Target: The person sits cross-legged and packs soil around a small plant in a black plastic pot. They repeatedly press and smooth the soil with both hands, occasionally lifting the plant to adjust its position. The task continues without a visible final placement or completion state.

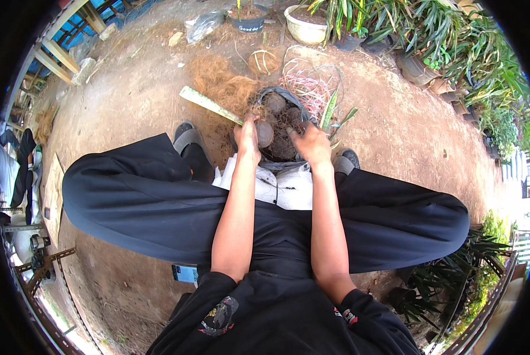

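One pale green strip (210, 105) points up-left along its length, its lower end gripped by the left hand (248, 136), at the left of one dark tub (291, 94) (at least three brown lumps (265, 135) inside); whether the right hand (312, 145), opposite, grips anything, I cannot tell.

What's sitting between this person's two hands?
In the head view, a rounded brown lump shows beside the left hand, then dark, rough material toward the right hand, within a dark container's rim.
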The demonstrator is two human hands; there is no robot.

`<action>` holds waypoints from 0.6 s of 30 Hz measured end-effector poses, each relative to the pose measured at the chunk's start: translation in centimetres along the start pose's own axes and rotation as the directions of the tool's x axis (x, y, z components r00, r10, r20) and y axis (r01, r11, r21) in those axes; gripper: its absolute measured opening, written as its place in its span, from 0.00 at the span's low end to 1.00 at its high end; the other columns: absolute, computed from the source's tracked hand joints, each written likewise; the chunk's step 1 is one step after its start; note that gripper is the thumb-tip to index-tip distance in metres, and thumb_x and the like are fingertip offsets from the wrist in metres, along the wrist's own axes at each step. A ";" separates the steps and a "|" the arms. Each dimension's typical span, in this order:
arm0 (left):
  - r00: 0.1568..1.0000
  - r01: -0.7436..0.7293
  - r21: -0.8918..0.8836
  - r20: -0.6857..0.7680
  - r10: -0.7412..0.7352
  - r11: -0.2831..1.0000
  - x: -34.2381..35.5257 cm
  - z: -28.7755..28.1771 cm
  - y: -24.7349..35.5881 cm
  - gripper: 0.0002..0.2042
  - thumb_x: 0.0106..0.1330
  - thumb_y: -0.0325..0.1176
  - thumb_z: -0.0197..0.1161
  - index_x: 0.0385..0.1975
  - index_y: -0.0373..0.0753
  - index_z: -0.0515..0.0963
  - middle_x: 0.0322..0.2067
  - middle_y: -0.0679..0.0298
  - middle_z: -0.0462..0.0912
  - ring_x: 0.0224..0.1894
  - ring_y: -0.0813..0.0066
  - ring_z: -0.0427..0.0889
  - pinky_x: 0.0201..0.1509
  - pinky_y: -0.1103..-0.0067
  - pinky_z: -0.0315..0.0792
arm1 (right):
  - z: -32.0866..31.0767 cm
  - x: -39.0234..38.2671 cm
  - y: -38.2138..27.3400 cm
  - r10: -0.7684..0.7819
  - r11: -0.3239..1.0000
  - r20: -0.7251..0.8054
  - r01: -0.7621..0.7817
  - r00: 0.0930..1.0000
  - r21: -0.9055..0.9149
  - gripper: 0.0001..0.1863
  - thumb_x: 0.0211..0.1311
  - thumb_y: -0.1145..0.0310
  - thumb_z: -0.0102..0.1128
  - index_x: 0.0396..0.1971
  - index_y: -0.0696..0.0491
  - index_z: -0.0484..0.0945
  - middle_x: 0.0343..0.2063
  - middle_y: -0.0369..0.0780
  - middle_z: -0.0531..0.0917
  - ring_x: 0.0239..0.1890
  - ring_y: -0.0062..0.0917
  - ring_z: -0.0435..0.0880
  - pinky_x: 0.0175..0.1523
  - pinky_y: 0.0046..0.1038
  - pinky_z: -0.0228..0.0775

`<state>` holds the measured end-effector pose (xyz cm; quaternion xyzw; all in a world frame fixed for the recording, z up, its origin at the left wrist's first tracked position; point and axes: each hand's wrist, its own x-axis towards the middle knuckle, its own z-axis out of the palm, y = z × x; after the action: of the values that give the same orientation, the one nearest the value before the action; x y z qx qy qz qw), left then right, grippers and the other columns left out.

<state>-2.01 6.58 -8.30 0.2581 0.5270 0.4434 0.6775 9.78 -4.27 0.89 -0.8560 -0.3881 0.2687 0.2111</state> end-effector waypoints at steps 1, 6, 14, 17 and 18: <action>1.000 -0.007 -0.030 0.013 0.008 1.000 -0.1 0.1 0.1 0.12 0.59 0.37 0.54 0.35 0.35 0.74 0.30 0.57 0.80 0.28 0.63 0.82 0.34 0.70 0.77 | 0.4 0.2 0.1 -0.069 0.997 0.037 0.068 0.997 0.034 0.33 0.52 0.51 0.61 0.57 0.50 0.68 0.57 0.58 0.65 0.49 0.52 0.76 0.56 0.43 0.67; 0.999 -0.025 -0.075 0.021 0.027 0.997 -1.1 0.1 0.9 0.12 0.58 0.36 0.55 0.35 0.34 0.74 0.29 0.57 0.80 0.27 0.64 0.81 0.32 0.71 0.76 | 4.6 0.5 0.5 -0.334 0.941 -0.085 0.327 0.939 -0.086 0.38 0.42 0.62 0.70 0.58 0.48 0.67 0.57 0.50 0.68 0.59 0.46 0.67 0.61 0.39 0.63; 0.993 -0.060 -0.104 -0.107 0.048 0.993 -2.2 0.2 2.1 0.14 0.53 0.35 0.59 0.34 0.30 0.75 0.29 0.66 0.74 0.30 0.76 0.70 0.39 0.79 0.66 | 6.7 2.1 1.6 -0.142 0.960 0.017 0.142 0.990 -0.242 0.48 0.37 0.57 0.76 0.61 0.48 0.60 0.55 0.53 0.68 0.56 0.49 0.70 0.59 0.39 0.66; 0.989 -0.072 -0.078 -0.135 0.061 0.994 -2.4 0.3 1.9 0.15 0.53 0.35 0.59 0.35 0.29 0.75 0.33 0.63 0.75 0.33 0.74 0.72 0.41 0.78 0.66 | 6.9 2.5 1.8 -0.153 0.969 -0.020 0.146 0.988 -0.198 0.46 0.33 0.56 0.77 0.56 0.52 0.63 0.52 0.53 0.70 0.54 0.49 0.72 0.58 0.38 0.67; 0.987 -0.079 -0.069 -0.147 0.068 0.995 -2.4 0.3 1.8 0.15 0.53 0.35 0.59 0.36 0.29 0.75 0.34 0.62 0.75 0.34 0.73 0.72 0.42 0.78 0.66 | 7.0 2.6 1.9 -0.124 0.975 -0.016 0.119 0.992 -0.187 0.45 0.33 0.56 0.77 0.55 0.53 0.64 0.52 0.54 0.70 0.54 0.49 0.72 0.58 0.38 0.67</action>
<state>-2.44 5.34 -5.58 0.2193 0.5481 0.5050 0.6297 7.88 -2.37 -6.31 -0.8502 -0.4600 0.2062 0.1518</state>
